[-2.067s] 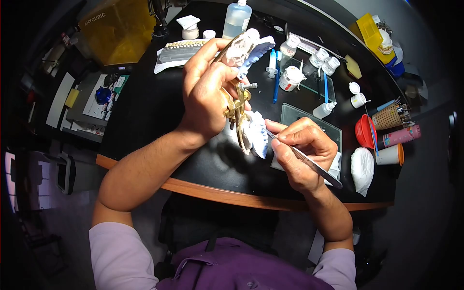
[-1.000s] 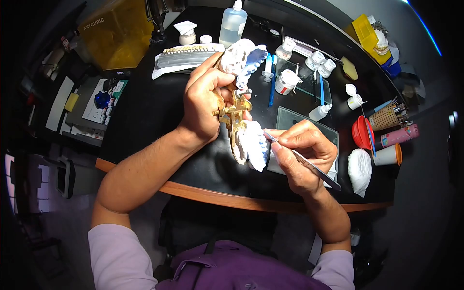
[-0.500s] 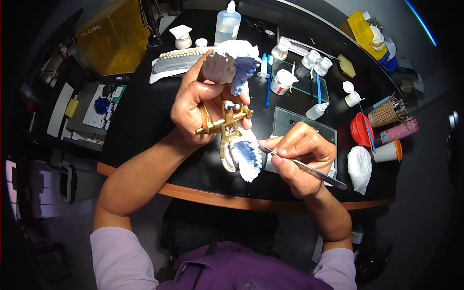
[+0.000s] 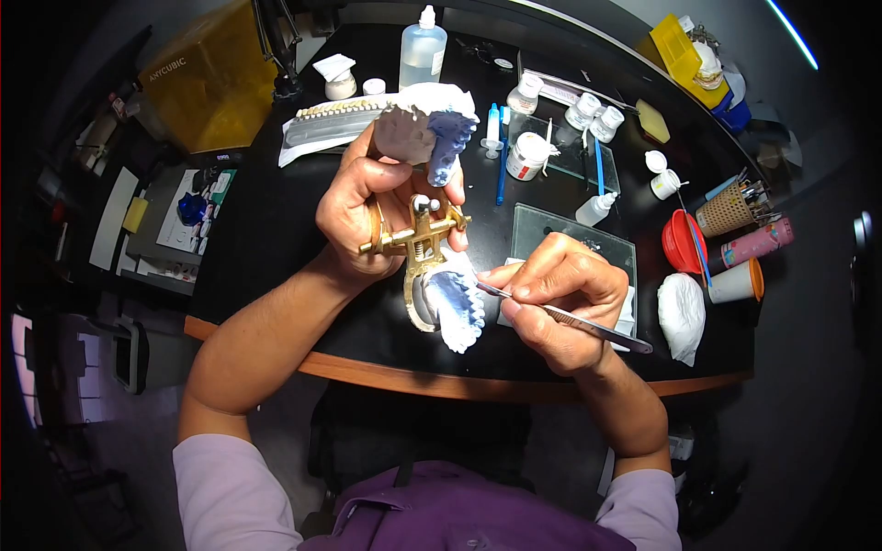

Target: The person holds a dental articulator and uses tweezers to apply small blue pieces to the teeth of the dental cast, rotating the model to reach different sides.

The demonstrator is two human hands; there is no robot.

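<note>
My left hand point(image 4: 354, 216) is closed around a brass dental articulator point(image 4: 418, 246), which is hinged wide apart. The upper plaster dental cast point(image 4: 409, 133), white with a bluish tooth row, sits above my fingers. The lower plaster dental cast point(image 4: 457, 308) hangs beneath the hinge, its teeth turned toward my right. A slim silver scalpel point(image 4: 588, 329) is pinched in my right hand point(image 4: 574, 289). Its tip is at the tooth edge of the lower cast, with my fingertips close beside; whether the blade touches the plaster I cannot tell.
Behind my hands stand a clear bottle point(image 4: 423, 55), a white jar point(image 4: 529, 156) and a shade guide strip point(image 4: 340, 124). A glass slab point(image 4: 588, 234) lies beyond my right hand. Farther right are a red bowl point(image 4: 682, 243), a cup point(image 4: 735, 283) and a white bundle point(image 4: 681, 319).
The articulator with both casts has shifted slightly left and down. My right hand and the scalpel have moved a little left too, staying at the lower cast.
</note>
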